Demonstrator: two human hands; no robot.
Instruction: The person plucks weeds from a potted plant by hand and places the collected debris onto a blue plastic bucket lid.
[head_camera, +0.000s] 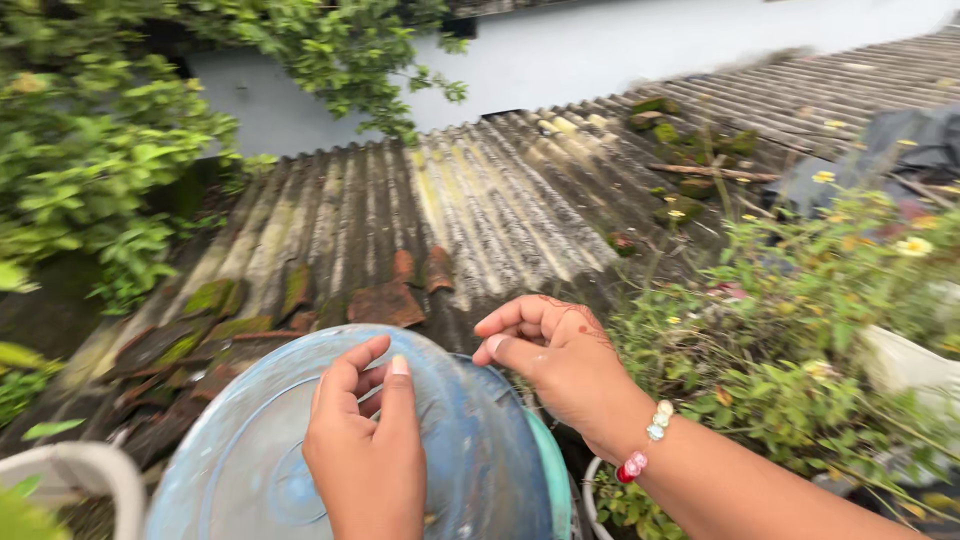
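Corrugated sheets, grey and stained with moss, make the big roof (480, 210) that slopes away in front of you, with a pale wall (620, 60) behind it and green bushes (90, 150) on the left. On the right you have flowering plants (800, 330) with small yellow blossoms, standing just beside your right arm.

Closer to you is the large blue lid (250, 450), a round plastic one with raised rings. It lies directly under your hands and tilts, so its upper edge points away toward the roof and its lower edge comes toward you and to the left. Being round, it has no real long axis; the face looks up and left. A green rim (550, 470) shows at its right side, so it seems to sit on a container, but I cannot see this container clearly.

Your left hand (365, 440) is on the middle of the lid, fingers curled loosely with the thumb up, and it touches the surface without clasping anything. Your right hand (555, 355) is at the top right edge of the lid, fingers bent inward. It seems to pinch something very small or thin; what it is I cannot tell. A bead bracelet (648, 445) is on your right wrist. The left hand is nearer to the lid's centre.
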